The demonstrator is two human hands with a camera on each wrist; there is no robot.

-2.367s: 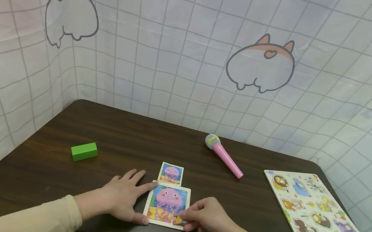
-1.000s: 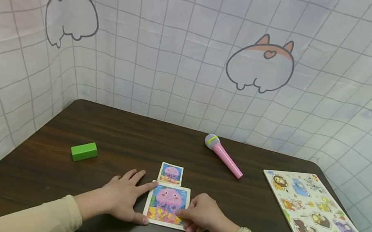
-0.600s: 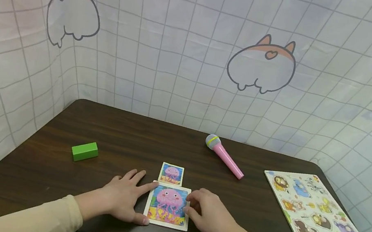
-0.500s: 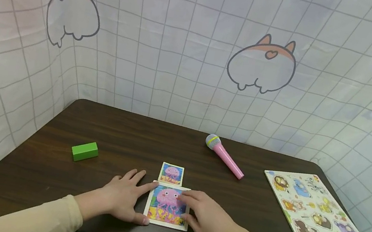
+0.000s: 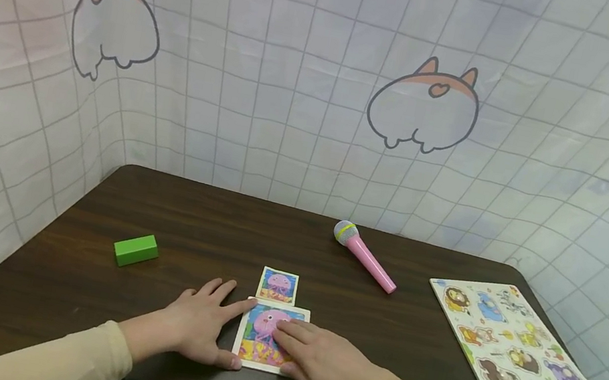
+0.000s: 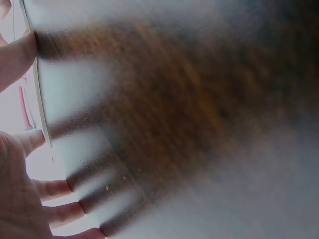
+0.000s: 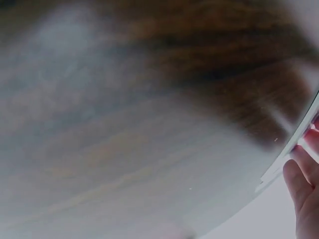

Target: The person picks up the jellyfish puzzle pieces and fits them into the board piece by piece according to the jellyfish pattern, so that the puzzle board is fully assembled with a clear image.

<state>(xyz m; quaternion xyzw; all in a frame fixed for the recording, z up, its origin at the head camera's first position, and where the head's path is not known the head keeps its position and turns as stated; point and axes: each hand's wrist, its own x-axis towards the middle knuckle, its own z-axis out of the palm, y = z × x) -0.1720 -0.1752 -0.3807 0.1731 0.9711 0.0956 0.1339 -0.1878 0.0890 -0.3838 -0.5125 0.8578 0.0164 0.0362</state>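
A square jigsaw puzzle (image 5: 257,347) with a pink jellyfish and a white frame lies flat on the table. My left hand (image 5: 199,326) is spread at its left side, the index fingertip and thumb touching the frame's left edge. Over the puzzle's right part lies my right hand (image 5: 320,361), fingers fairly straight and resting on the picture, hiding that part. In the left wrist view, the left hand's fingertips (image 6: 61,213) meet the table surface. The right wrist view catches the right hand's fingers (image 7: 299,181) at the puzzle's pale edge. Neither hand grips anything.
A small jellyfish picture card (image 5: 278,286) lies just behind the puzzle. Farther back is a pink toy microphone (image 5: 370,263). A green block (image 5: 136,250) sits on the left, and a white animal puzzle board (image 5: 529,372) on the right of the dark table (image 5: 214,215).
My right hand earlier pinched a puzzle piece at the lower right corner, which then lay in the frame. It let go, opened, and moved left over the picture. The left hand stayed put.
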